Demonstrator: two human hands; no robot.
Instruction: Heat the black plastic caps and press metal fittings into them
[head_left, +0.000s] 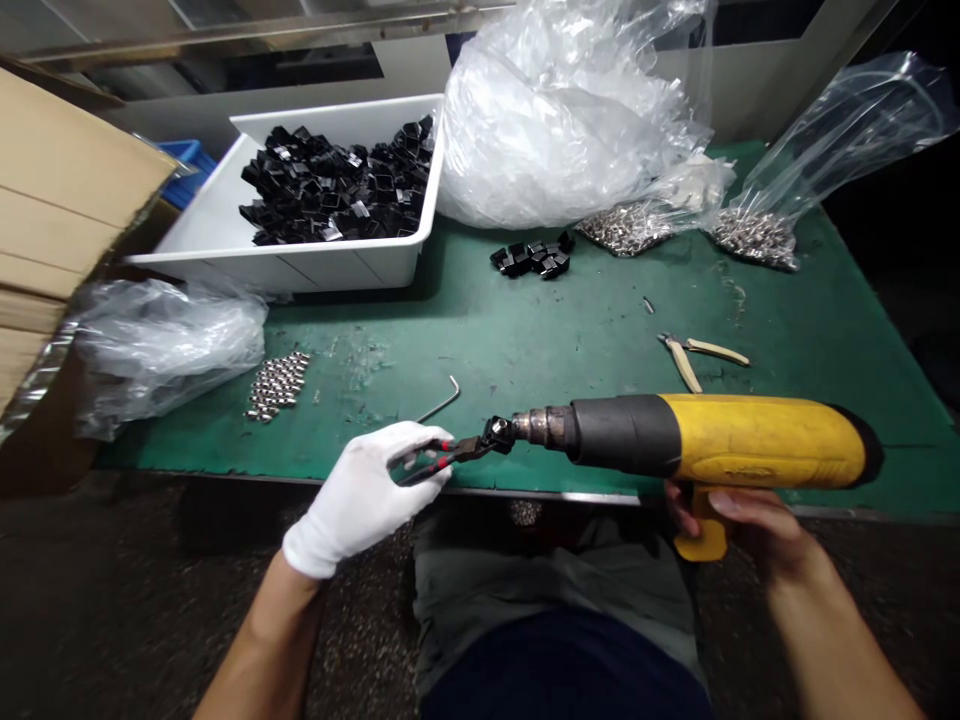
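My left hand (375, 490), in a white glove, is closed round the handles of a pair of pliers (442, 457) with red marks. The jaws of the pliers grip a small black part (497, 434) with a shiny metal piece in it. Bare and closed, my right hand (757, 515) holds a yellow heat gun (765, 440) by its grip. Its metal nozzle points left, right up against the black part; whether they touch I cannot tell. Just behind the pliers lies a hex key (442, 400) on the green table (390, 345).
A white bin (300, 268) of black parts stands back left, near a large clear plastic bag (517, 130). Loose black parts (532, 258), bags of metal fittings (754, 235), wire cutters (690, 358), laid-out metal fittings (277, 385) and a cardboard box (67, 190) lie around.
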